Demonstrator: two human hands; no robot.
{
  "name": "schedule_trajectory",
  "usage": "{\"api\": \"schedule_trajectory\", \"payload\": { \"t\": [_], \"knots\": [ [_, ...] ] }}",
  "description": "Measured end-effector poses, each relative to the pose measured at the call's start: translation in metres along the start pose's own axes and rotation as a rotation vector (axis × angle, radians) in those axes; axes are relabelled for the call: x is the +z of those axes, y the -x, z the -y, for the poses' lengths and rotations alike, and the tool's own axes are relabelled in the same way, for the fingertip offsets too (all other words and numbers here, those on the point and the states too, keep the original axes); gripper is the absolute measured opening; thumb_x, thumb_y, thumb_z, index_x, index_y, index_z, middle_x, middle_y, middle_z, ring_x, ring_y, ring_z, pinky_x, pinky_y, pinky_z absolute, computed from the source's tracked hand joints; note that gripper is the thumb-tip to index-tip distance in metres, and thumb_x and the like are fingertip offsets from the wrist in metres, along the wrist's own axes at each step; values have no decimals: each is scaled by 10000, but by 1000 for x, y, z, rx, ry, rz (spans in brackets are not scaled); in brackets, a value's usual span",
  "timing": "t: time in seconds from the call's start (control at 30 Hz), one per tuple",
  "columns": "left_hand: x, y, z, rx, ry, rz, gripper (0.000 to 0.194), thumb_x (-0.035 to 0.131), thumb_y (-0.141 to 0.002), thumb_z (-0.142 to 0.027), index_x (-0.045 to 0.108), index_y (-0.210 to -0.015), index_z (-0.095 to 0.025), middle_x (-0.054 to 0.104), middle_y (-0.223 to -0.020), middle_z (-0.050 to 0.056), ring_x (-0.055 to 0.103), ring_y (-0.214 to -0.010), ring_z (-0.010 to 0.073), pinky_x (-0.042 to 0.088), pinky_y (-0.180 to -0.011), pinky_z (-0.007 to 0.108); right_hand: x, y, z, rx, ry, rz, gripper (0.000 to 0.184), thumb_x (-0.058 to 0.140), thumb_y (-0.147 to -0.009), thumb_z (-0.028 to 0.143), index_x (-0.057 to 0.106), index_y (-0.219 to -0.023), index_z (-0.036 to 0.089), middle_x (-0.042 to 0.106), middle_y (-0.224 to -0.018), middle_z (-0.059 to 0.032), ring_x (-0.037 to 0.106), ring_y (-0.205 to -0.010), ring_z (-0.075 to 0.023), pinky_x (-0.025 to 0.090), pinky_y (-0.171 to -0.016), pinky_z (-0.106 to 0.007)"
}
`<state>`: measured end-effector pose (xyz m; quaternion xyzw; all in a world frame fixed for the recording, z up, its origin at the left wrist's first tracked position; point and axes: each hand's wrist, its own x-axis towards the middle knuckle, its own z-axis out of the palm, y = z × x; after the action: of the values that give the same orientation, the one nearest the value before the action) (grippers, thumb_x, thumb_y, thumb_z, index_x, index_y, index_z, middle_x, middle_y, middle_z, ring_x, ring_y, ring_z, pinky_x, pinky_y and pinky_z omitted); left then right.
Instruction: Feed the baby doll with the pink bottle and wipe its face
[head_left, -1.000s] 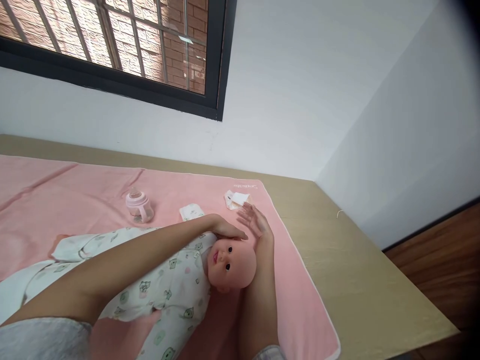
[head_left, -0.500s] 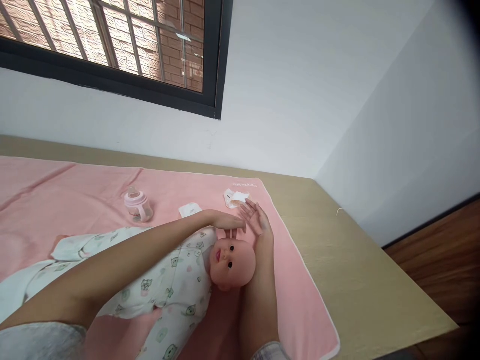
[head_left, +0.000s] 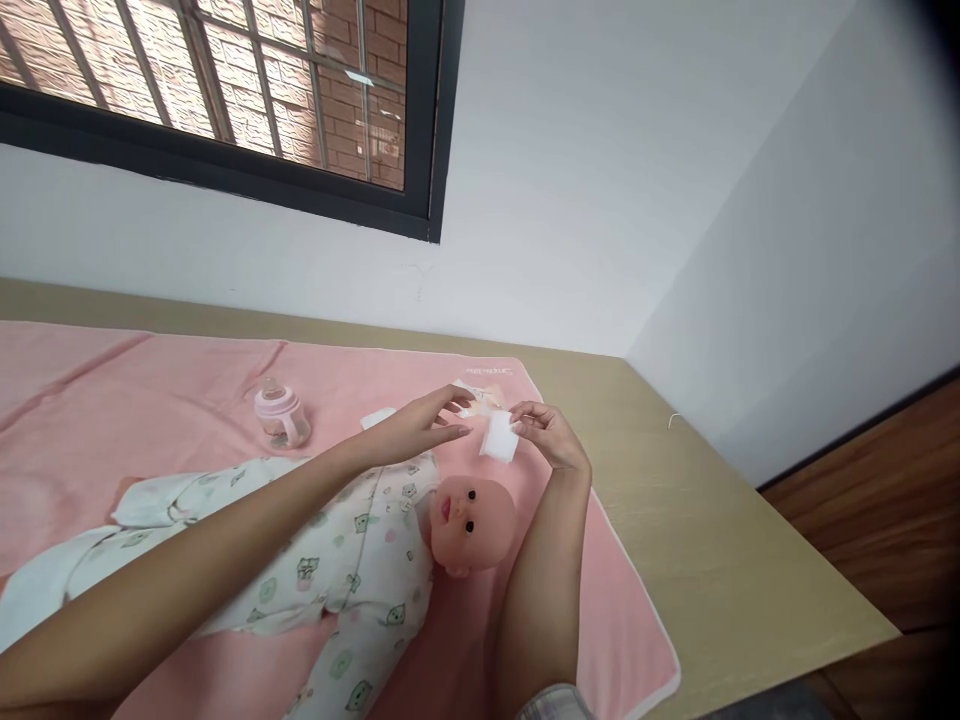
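A baby doll in a white printed sleepsuit lies on its back on a pink blanket, head toward the right. Beyond its head, my right hand pinches the edge of a thin white square pad, perhaps gauze or a wipe. My left hand reaches over the doll's shoulder; its fingers are apart and nothing shows in them. Just past those fingertips lies a printed wrapper, partly covered by the left fingers and the pad.
A pink-topped baby bottle lies tilted on the blanket to the left. Another white piece sits partly behind my left wrist. The wooden surface borders the blanket, with a wall and a barred window behind.
My right hand has taken up the white pad from the wrapper and moved slightly right with it. My left hand has drawn back left and spread its fingers.
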<state>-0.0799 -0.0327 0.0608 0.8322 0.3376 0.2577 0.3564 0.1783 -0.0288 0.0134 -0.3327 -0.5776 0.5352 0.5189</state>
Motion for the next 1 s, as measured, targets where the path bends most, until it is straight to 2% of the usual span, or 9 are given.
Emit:
{"api": "schedule_trajectory", "payload": {
  "t": [0.1,0.23,0.33,0.47,0.63,0.7,0.8,0.9,1.0],
  "knots": [
    [3,9,-7,49,-18,4,469,528,-917,-445,439,-1341,-266,450,-1432,62,430,-1307,222,413,-1043,367,20,4,24,-6,74,111,217,835,-623,271,670,-739,191,625,-828,11,600,-740,-92,499,-717,-213],
    [2,22,-17,67,-18,13,445,594,-885,-456,513,-1280,-269,532,-1364,46,502,-1233,225,399,-1045,358,44,10,47,5,142,245,216,802,-675,275,631,-777,192,610,-822,17,595,-718,-87,485,-699,-215],
    [-2,34,-22,49,37,23,340,648,-851,-435,596,-1121,-235,632,-1190,30,575,-1105,212,445,-959,313,55,14,57,-5,207,310,173,755,-738,274,636,-836,194,599,-832,11,574,-716,-83,468,-683,-207],
    [-6,49,-19,-54,94,28,270,654,-845,-456,644,-964,-214,665,-978,1,612,-910,192,477,-765,263,66,18,67,-23,253,360,145,724,-779,249,650,-886,185,606,-876,-10,576,-766,-97,469,-719,-227],
    [-7,65,-8,-57,104,20,235,659,-852,-445,674,-888,-213,652,-890,-10,597,-859,173,448,-744,254,79,22,74,-32,300,376,107,682,-812,210,654,-913,187,633,-924,-22,605,-828,-113,478,-772,-256],
    [-6,69,-7,11,110,-26,175,672,-852,-391,685,-884,-219,629,-890,-5,582,-847,160,447,-735,250,85,22,76,-38,317,361,109,676,-813,207,652,-917,190,638,-925,-22,614,-847,-122,484,-780,-265],
    [-4,73,-8,190,70,-164,57,689,-844,-274,699,-823,-222,566,-913,10,542,-845,143,441,-718,242,97,20,76,-33,340,316,146,675,-810,216,639,-951,204,634,-953,-20,615,-853,-122,492,-790,-278],
    [-1,76,-10,315,-2,-318,101,699,-829,-190,674,-731,-189,530,-1049,40,498,-852,137,438,-711,251,108,15,72,-6,334,287,241,696,-791,236,609,-1016,233,606,-998,-8,618,-824,-107,503,-780,-276],
    [2,79,-13,390,-56,-444,93,715,-816,-151,678,-741,-194,544,-1144,44,496,-907,148,441,-777,276,119,11,68,37,307,306,349,717,-767,244,569,-1083,266,574,-1058,0,633,-795,-94,515,-758,-268]
  ]
}}
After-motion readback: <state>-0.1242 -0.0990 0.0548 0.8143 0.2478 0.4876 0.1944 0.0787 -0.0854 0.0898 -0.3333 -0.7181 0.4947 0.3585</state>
